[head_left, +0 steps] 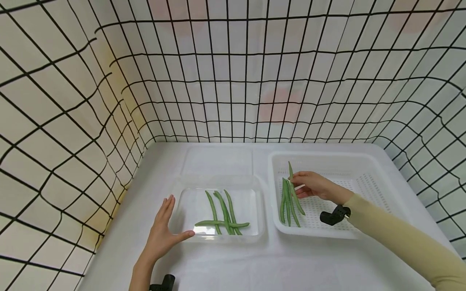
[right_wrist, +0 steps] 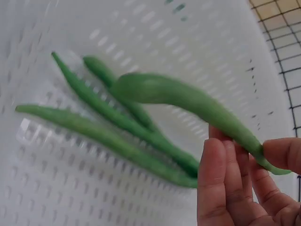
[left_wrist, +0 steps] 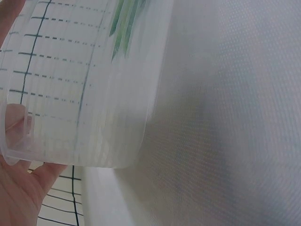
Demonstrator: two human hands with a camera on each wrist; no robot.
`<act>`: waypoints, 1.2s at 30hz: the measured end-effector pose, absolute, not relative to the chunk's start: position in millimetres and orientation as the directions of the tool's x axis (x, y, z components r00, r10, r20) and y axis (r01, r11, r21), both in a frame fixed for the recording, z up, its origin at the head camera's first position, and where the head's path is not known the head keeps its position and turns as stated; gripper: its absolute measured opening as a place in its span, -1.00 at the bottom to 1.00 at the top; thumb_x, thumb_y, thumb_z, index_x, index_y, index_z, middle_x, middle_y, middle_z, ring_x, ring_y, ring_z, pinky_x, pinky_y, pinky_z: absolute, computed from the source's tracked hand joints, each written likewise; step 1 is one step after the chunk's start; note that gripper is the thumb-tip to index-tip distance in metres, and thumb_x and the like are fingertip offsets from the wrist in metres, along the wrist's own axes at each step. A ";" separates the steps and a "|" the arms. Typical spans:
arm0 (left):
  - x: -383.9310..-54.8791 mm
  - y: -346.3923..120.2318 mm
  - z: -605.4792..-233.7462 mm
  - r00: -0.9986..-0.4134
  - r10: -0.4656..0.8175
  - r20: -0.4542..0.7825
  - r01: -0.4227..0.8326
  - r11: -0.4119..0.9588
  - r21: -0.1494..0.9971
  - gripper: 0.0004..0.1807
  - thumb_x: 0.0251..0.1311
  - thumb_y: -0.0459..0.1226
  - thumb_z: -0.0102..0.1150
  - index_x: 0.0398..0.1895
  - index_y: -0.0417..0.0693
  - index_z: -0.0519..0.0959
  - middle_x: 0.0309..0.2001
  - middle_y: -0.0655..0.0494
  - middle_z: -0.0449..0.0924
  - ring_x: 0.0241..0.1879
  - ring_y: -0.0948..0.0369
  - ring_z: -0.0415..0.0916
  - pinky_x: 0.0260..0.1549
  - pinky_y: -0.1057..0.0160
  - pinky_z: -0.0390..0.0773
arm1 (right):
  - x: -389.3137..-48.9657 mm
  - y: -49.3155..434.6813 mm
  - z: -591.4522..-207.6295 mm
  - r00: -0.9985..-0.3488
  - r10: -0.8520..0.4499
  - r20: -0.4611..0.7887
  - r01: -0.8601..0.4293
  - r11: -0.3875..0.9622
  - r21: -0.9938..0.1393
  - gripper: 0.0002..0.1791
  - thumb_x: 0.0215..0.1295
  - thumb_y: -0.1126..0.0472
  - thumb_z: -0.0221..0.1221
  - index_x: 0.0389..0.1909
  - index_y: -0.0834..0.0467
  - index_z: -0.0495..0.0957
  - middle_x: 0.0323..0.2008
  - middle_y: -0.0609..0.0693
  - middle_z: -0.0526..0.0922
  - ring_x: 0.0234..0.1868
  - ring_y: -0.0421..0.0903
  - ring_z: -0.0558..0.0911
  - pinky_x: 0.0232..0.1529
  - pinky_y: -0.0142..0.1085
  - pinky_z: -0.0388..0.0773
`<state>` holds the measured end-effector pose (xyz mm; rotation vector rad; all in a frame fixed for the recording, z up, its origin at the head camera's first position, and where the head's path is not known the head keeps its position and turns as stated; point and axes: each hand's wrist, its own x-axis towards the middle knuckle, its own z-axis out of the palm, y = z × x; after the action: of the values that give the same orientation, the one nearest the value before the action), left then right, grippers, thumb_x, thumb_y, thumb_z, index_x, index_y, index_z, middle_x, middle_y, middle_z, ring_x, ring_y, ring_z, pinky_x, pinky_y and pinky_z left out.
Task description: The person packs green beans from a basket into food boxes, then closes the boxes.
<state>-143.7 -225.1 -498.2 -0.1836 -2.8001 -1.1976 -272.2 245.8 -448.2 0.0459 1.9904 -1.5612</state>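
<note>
My right hand (head_left: 313, 186) pinches a green bean (right_wrist: 188, 96) near one end, between thumb and fingers, above the white perforated basket (head_left: 349, 194). Three more green beans (right_wrist: 117, 120) lie side by side on the basket's floor at its left. To the left stands a clear plastic container (head_left: 259, 214) with several green beans (head_left: 223, 208) inside, one lying crosswise over the others. My left hand (head_left: 160, 236) rests at the container's left side, fingers straight and thumb spread toward its near rim. The left wrist view shows the container wall (left_wrist: 113, 127) close up.
Behind the clear container, a flat clear lid (head_left: 218, 159) lies on the white tabletop (head_left: 233, 266). Black wire mesh (head_left: 247, 81) encloses the table at the back and both sides.
</note>
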 end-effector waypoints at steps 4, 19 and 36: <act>-143.7 -224.8 -498.1 -0.988 0.073 0.136 0.148 0.689 0.709 0.32 -0.32 0.17 0.51 0.52 0.21 -0.12 0.48 -0.06 -0.14 0.44 -0.06 -0.25 0.09 -0.42 0.05 | -266.6 233.2 -434.7 -0.828 -0.347 -0.441 0.353 0.289 -0.890 -0.51 0.43 0.13 0.04 0.17 0.42 0.28 -0.21 0.20 0.57 -0.43 -0.11 0.66 -0.31 -0.23 0.63; -143.6 -225.1 -498.1 -0.989 0.072 0.132 0.145 0.686 0.713 0.32 -0.32 0.17 0.51 0.52 0.21 -0.12 0.48 -0.06 -0.14 0.44 -0.06 -0.25 0.09 -0.42 0.04 | -239.4 159.3 -416.7 -0.786 -0.466 -0.405 0.318 0.257 -0.913 -0.58 0.40 0.15 0.07 0.11 0.37 0.36 -0.23 0.21 0.58 -0.47 -0.03 0.68 -0.39 -0.22 0.63; -143.0 -224.8 -498.4 -0.987 0.076 0.143 0.157 0.684 0.713 0.32 -0.32 0.14 0.52 0.52 0.22 -0.12 0.48 -0.07 -0.14 0.43 -0.08 -0.24 0.08 -0.44 0.04 | -225.1 141.9 -405.0 -0.765 -0.512 -0.392 0.326 0.218 -0.920 -0.44 0.37 0.22 0.07 0.29 0.38 0.18 -0.02 0.22 0.56 -0.13 0.14 0.65 -0.18 -0.09 0.60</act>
<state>-143.0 -224.8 -498.4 -0.1935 -2.7880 -1.1952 -225.1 141.9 -405.0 -0.1722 1.8356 -1.6208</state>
